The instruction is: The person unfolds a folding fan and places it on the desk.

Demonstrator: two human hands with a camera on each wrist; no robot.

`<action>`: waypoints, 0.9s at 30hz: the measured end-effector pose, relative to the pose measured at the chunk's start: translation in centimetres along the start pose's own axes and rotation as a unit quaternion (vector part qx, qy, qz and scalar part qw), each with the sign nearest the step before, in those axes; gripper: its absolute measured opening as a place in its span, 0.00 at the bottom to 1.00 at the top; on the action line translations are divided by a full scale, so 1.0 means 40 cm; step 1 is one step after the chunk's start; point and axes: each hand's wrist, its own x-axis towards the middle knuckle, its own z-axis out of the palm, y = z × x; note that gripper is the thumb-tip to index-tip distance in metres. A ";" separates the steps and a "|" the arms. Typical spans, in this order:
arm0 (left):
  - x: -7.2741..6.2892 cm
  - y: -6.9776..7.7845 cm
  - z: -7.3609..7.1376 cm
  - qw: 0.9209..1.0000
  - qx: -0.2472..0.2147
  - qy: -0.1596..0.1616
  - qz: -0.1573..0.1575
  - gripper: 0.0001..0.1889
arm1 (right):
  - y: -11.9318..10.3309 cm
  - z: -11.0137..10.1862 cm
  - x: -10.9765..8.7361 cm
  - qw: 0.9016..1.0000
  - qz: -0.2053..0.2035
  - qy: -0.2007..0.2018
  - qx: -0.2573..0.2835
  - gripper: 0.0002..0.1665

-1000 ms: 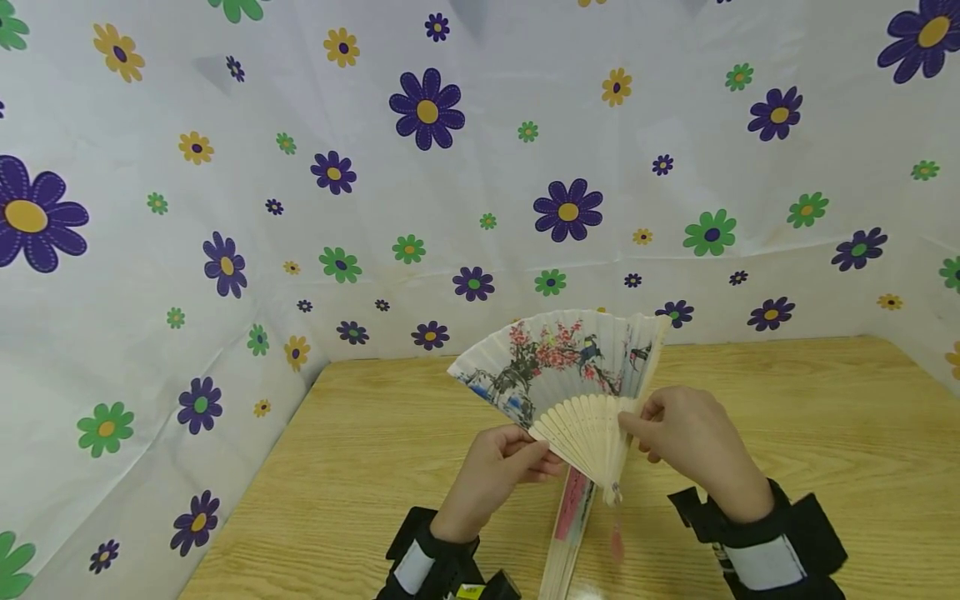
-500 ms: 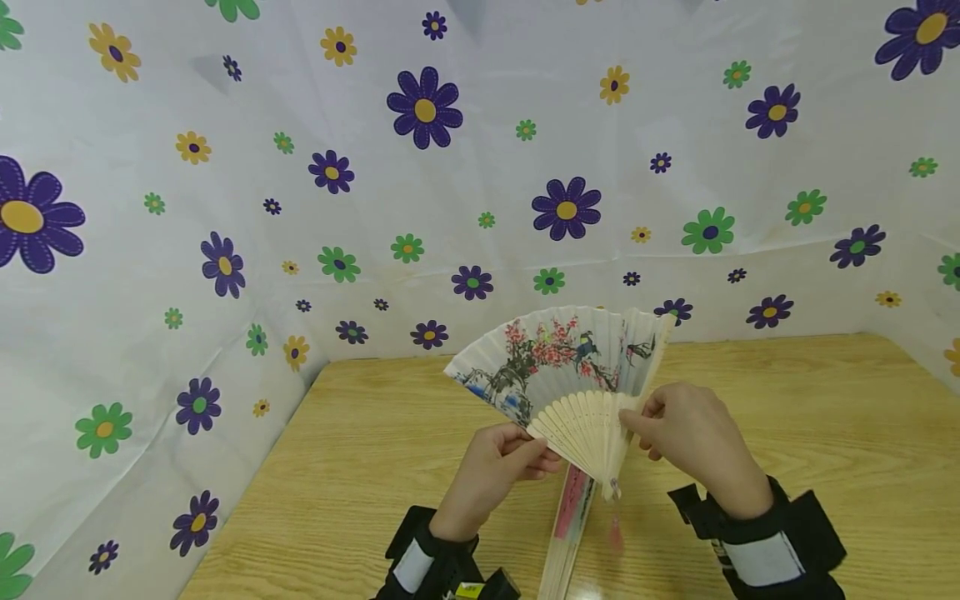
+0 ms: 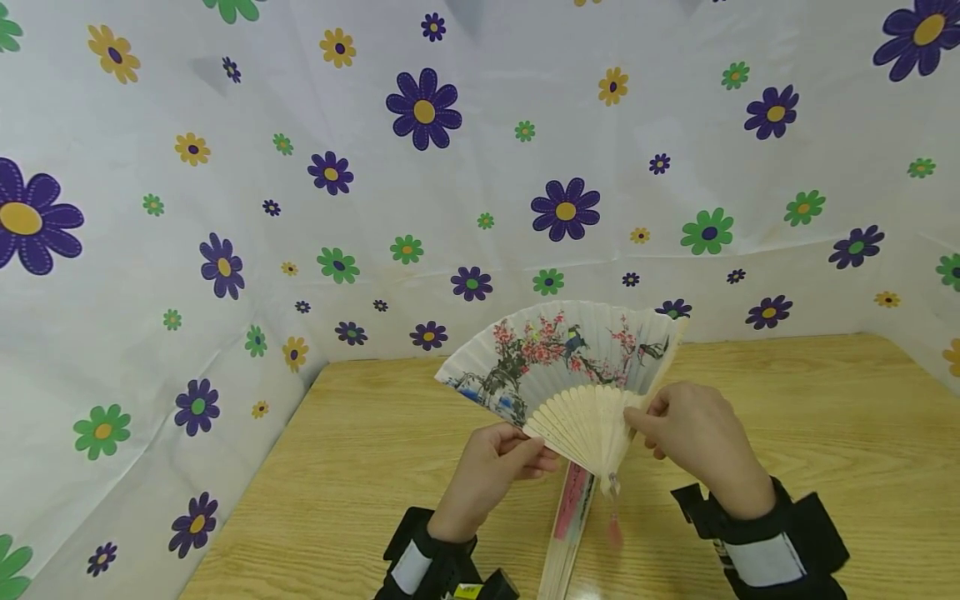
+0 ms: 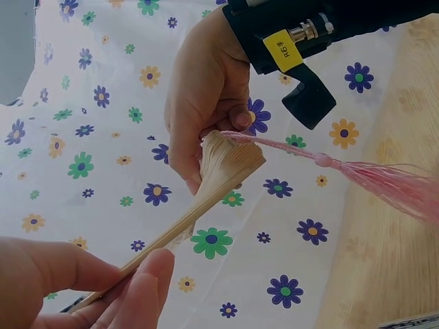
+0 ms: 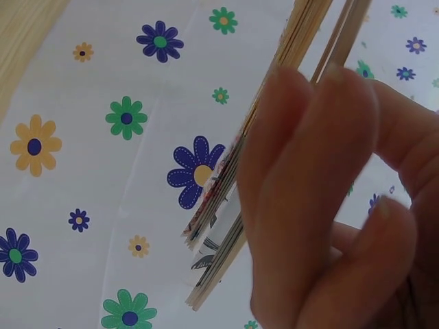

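Pinching the spread paper fan (image 3: 562, 367) at one outer rib with the left hand (image 3: 491, 471), at the other with the right hand (image 3: 697, 433). Held above the bench (image 3: 337, 483), overlapping its far edge in the head view, well apart from its left edge. Dangling a pink tassel (image 3: 614, 531) over a slim folded fan (image 3: 564, 525)'s right side.

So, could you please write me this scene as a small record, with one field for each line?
Held item: white folding fan with pale slim ribs, spread wide, painted with red blossoms and birds
Left grip: pinches the fan's left edge
Right grip: holds the fan near its right edge, thumb on the ribs
Hanging part: pink thread tassel, at the fan's narrow end
Below the fan: long, narrow, pale object with a pink patch, partly hidden
Surface: yellowish wood-grain table
Background: white flower-printed sheet
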 end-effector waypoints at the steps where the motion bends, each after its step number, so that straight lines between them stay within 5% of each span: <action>1: 0.000 -0.001 0.000 1.000 -0.003 0.001 0.002 0.13 | 0.000 0.000 0.000 1.000 0.002 0.000 -0.002 0.19; 19: -0.001 0.003 0.006 0.999 -0.011 0.036 0.013 0.12 | 0.008 -0.006 0.002 1.000 -0.005 0.013 -0.007 0.21; 27: -0.001 0.001 0.002 0.998 -0.028 0.047 0.011 0.13 | 0.019 -0.007 0.021 0.998 -0.001 0.006 0.057 0.20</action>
